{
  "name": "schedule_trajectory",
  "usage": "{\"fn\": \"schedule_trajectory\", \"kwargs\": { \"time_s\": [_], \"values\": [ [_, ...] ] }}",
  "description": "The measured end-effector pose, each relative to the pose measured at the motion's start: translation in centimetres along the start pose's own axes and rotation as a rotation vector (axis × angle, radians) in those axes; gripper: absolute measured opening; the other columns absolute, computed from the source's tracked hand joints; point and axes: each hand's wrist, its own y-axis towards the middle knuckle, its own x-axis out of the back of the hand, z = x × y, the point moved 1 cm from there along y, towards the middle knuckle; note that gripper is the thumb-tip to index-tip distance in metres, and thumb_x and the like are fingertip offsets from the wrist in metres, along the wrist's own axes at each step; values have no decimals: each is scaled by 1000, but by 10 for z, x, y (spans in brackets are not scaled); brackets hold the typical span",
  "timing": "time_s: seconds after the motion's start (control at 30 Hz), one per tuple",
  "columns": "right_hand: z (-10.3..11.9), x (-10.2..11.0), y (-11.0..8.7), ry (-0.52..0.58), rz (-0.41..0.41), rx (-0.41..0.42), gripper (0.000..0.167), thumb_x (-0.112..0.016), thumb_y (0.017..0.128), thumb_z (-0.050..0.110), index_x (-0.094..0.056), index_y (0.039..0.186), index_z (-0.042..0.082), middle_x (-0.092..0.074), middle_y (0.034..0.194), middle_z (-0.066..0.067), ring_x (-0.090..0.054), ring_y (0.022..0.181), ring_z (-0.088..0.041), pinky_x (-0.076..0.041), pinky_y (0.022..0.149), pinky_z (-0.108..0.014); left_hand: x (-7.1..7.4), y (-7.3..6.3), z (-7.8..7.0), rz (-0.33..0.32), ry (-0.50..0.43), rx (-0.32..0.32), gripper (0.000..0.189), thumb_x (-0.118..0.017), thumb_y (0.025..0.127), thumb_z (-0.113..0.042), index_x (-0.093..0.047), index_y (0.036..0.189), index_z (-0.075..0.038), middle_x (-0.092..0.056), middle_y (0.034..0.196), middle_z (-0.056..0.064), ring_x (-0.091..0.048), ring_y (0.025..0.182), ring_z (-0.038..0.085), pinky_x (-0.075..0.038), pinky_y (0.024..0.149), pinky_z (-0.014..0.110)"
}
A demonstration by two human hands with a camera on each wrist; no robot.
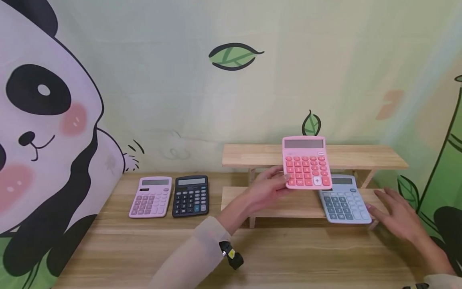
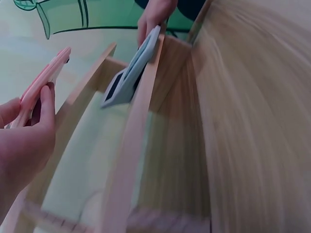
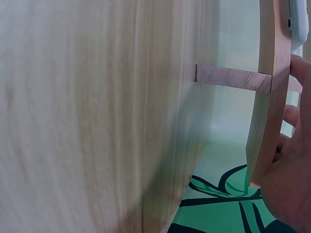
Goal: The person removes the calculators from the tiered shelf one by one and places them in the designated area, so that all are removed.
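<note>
A pink calculator (image 1: 305,170) with coral keys is gripped at its lower left corner by my left hand (image 1: 267,185), raised in front of the upper shelf. In the left wrist view, the thumb and fingers pinch the pink calculator (image 2: 43,82), seen edge-on. On the lower shelf a light blue calculator (image 1: 344,200) leans back, its top edge partly behind the pink one. Beside its right edge is my right hand (image 1: 398,212), fingers spread at the shelf's right end. The thumb is close to the blue calculator; whether it touches is unclear.
A two-tier wooden stand has an upper shelf (image 1: 252,155) and a lower shelf (image 1: 278,206). Left of it, a lilac calculator (image 1: 150,197) and a black calculator (image 1: 190,196) lie on the wooden table (image 1: 126,257). Behind is a backdrop (image 1: 162,80) with a panda and leaves.
</note>
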Motion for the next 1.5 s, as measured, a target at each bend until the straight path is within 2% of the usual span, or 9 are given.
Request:
{"fn": "schedule_trajectory", "kwargs": {
  "time_s": [0.1,0.3,0.37,0.57,0.87,1.03,1.13,1.33,1.5],
  "values": [
    [-1,1,-1,-1,-10,3,75,-54,108,46,-38,152,-13,-26,155,-47,-23,141,-70,-23,104,-88,11,-16,-13,0,67,5,49,-53,111,-8,-41,159,-6,-59,148,17,-58,137,34,-45,119,51],
    [-4,2,-2,0,-10,-4,76,-54,109,46,-38,152,-14,-26,155,-47,-22,141,-70,-24,103,-88,30,-50,-44,-29,262,11,50,-54,112,-13,-41,160,-8,-57,148,16,-62,133,30,-54,110,38],
    [-5,1,-3,-1,-9,-6,76,-54,108,46,-38,152,-15,-26,155,-47,-22,142,-70,-24,103,-88,36,-61,-53,-42,318,15,52,-55,112,-16,-40,161,-10,-55,150,16,-62,132,30,-55,109,38],
    [-5,0,-3,-2,2,-19,78,-53,109,47,-36,153,-14,-24,157,-47,-20,143,-69,-22,104,-88,54,-94,-68,-56,415,49,53,-57,111,-21,-42,162,-20,-53,153,10,-61,134,29,-54,110,36],
    [-5,1,-1,-7,-7,-15,77,-53,109,47,-36,153,-14,-24,157,-46,-20,143,-69,-22,104,-88,76,-135,-73,-78,398,125,51,-53,113,-21,-40,162,-17,-49,156,12,-57,138,30,-52,112,38],
    [-6,1,-1,-2,-4,-21,78,-53,109,48,-36,154,-14,-23,157,-46,-19,144,-69,-22,104,-88,97,-154,-78,-115,386,151,55,-52,113,-21,-34,164,-13,-47,158,15,-57,139,30,-48,116,43],
    [-5,0,-2,-3,-4,-23,79,-53,108,48,-36,154,-14,-23,158,-46,-20,143,-69,-22,104,-88,113,-166,-83,-155,406,147,58,-54,113,-22,-31,165,-11,-46,159,16,-57,138,30,-49,116,44],
    [-3,-1,-1,2,0,-17,78,-53,108,48,-36,154,-13,-23,158,-46,-20,144,-69,-21,104,-89,145,-193,-94,-231,449,118,60,-54,113,-21,-29,165,-6,-43,159,20,-60,134,27,-54,110,37],
    [-2,-3,0,1,3,-13,78,-53,108,49,-36,155,-12,-23,159,-45,-20,145,-68,-21,104,-89,163,-220,-108,-287,455,100,64,-51,114,-17,-19,166,1,-35,162,26,-62,130,22,-54,109,36]
  ]
}}
